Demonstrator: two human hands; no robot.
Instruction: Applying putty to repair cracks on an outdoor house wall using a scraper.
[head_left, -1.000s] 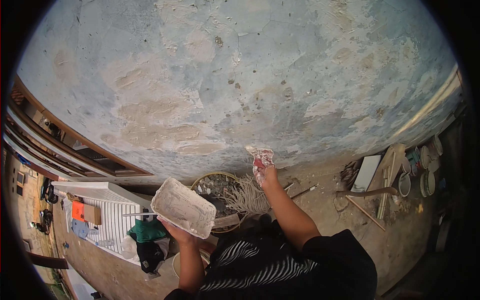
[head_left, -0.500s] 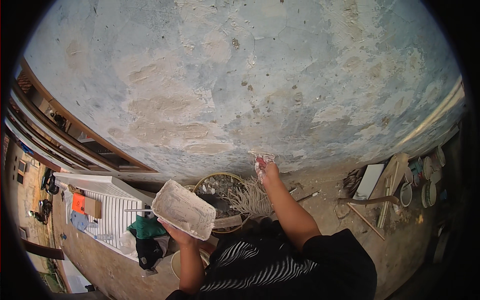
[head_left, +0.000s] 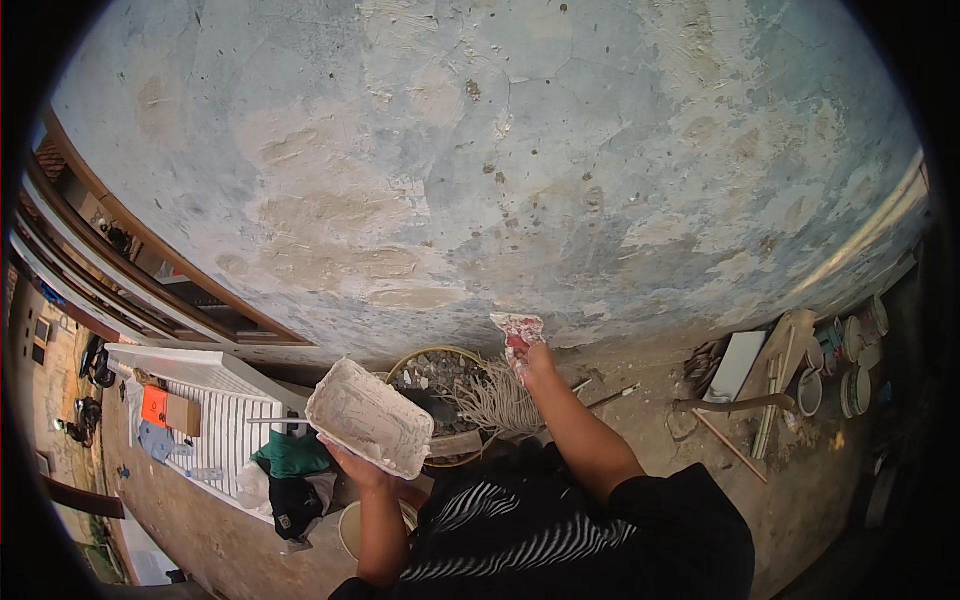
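Right hand (head_left: 537,358) has turned its scraper (head_left: 514,322) broadside.
It clasps the tool low by the wall (head_left: 560,210), blade showing wider than a moment ago, perhaps between strokes; left hand (head_left: 362,470) holds the paste-smeared tray (head_left: 372,420), fingers partly hidden.

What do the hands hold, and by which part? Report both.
The left hand holds the tray, from below at its near side; the right hand holds the scraper by its lower end.

Free room along wall (head_left: 560,130), rubble tub (head_left: 440,349) below
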